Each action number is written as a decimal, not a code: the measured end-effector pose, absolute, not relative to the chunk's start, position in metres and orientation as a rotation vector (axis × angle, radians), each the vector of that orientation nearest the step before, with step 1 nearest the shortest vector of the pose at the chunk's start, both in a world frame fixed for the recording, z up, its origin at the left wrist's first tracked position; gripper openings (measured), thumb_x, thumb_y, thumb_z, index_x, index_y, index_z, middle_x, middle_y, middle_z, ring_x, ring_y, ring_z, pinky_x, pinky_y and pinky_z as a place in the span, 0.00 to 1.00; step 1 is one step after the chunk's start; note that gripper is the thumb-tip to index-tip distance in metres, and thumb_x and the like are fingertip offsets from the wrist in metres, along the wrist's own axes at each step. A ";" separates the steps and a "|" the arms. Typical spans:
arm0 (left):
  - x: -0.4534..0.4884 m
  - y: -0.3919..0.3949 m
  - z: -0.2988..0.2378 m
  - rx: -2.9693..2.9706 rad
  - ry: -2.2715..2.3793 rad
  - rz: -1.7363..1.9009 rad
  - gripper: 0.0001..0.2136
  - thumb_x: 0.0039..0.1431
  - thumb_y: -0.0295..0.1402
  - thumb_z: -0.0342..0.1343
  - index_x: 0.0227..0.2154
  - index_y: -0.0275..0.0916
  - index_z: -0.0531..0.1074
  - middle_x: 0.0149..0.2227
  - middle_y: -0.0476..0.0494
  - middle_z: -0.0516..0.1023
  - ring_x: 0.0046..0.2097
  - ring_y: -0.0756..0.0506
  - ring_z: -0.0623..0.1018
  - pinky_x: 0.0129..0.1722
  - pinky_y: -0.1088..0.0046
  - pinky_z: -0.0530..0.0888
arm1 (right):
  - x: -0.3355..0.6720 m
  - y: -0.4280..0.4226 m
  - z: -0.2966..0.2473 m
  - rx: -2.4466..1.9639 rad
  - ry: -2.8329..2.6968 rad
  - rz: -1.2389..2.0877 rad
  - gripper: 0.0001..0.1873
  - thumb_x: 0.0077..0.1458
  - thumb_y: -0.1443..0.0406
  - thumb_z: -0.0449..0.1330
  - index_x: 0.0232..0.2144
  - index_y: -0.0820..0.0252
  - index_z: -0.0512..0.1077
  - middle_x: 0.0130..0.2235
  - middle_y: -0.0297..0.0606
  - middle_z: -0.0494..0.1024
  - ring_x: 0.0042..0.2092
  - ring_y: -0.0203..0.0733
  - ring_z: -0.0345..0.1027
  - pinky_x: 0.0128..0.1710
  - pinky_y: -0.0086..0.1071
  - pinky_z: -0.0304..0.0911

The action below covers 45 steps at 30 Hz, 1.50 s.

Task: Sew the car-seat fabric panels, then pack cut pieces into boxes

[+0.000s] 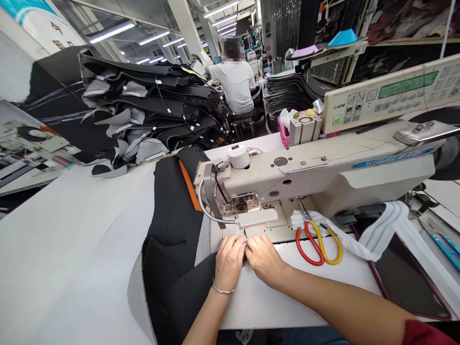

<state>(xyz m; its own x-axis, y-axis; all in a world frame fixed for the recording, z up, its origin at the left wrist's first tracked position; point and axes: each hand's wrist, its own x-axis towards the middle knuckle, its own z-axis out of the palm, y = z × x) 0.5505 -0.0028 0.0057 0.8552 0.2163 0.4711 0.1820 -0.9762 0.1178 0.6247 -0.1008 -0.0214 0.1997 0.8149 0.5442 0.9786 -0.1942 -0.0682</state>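
My left hand (230,258), with a thin bracelet at its wrist, is closed on the edge of a black fabric panel (179,268). Right beside it, my right hand (265,261) pinches the same edge, fingertips nearly meeting those of the left. What lies between the fingertips is mostly hidden. Both hands are just in front of the sewing machine's (258,179) needle area. The panel runs left and back past the machine head, with an orange strip (190,184) along it. Scissors (318,239) with one red and one yellow handle lie to the right of my right hand.
White striped elastic band (384,230) crosses a dark tablet-like device (409,273) at the right. A control panel (391,93) stands above the machine. Stacked black pieces (154,105) rise at the back left. Another person (233,81) sits beyond. Blue-handled tool (445,249) lies far right.
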 end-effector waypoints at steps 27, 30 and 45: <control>0.579 0.049 0.005 2.949 -0.048 0.887 0.14 0.56 0.33 0.43 0.24 0.42 0.74 0.21 0.49 0.74 0.26 0.52 0.72 0.26 0.79 0.69 | 0.618 -0.086 -0.047 -1.862 -1.878 -0.608 0.14 0.52 0.73 0.48 0.39 0.77 0.67 0.45 0.53 0.68 0.48 0.49 0.58 0.48 0.38 0.56; 0.576 0.050 0.007 3.034 -0.171 0.869 0.14 0.56 0.29 0.41 0.27 0.42 0.73 0.23 0.49 0.75 0.26 0.52 0.72 0.26 0.77 0.68 | 0.615 -0.088 -0.045 -1.906 -1.878 -0.573 0.16 0.51 0.74 0.47 0.42 0.79 0.65 0.45 0.55 0.67 0.49 0.50 0.57 0.47 0.38 0.57; 0.575 0.068 -0.005 3.194 -0.369 0.800 0.14 0.56 0.26 0.39 0.29 0.39 0.72 0.24 0.44 0.74 0.29 0.50 0.73 0.29 0.74 0.70 | 0.626 -0.078 -0.041 -1.926 -1.781 -0.415 0.19 0.51 0.74 0.46 0.45 0.79 0.62 0.47 0.56 0.65 0.52 0.51 0.53 0.47 0.40 0.58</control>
<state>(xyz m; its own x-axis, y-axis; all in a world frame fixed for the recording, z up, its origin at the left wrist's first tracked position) 0.5751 0.0679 -0.0046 0.8595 -0.2544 0.4433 -0.1719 -0.9607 -0.2179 0.6262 -0.0782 -0.0408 0.1067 0.8434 0.5266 0.9893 -0.0373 -0.1408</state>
